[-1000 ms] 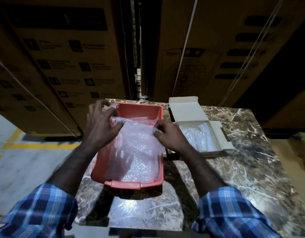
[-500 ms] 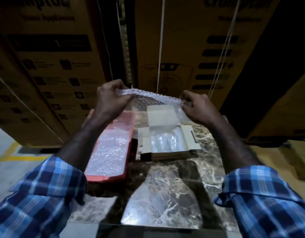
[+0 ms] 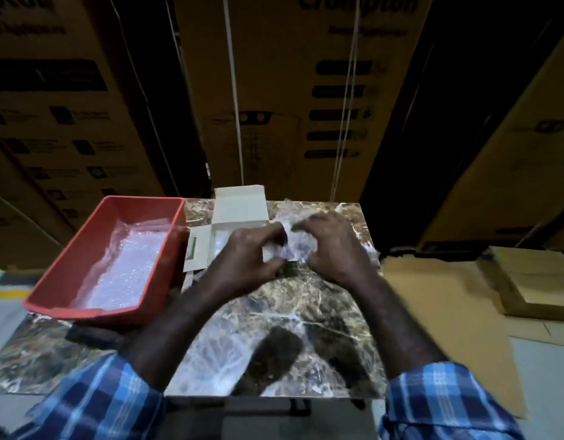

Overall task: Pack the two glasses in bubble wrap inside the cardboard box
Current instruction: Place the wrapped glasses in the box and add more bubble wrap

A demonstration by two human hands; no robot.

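Note:
A small white cardboard box [image 3: 239,206] lies open at the back of the marble table [image 3: 274,312], its lid flap standing up. My left hand [image 3: 242,258] hovers over the box's front right corner and hides most of the inside. My right hand [image 3: 334,249] is just right of the box. Between them both hands hold a crumpled sheet of bubble wrap [image 3: 298,246], which also spreads onto the table under the right hand. The image is blurred, and the glasses in the box are not visible.
A red plastic tray [image 3: 65,281] with more bubble wrap [image 3: 128,265] in it sits at the table's left. Tall stacked cartons [image 3: 290,90] rise right behind the table. Flat cardboard sheets [image 3: 464,306] lie to the right.
The bubble wrap sheet came out of the red tray, was held stretched high in the air, and is now down at the table beside the box with both hands close together.

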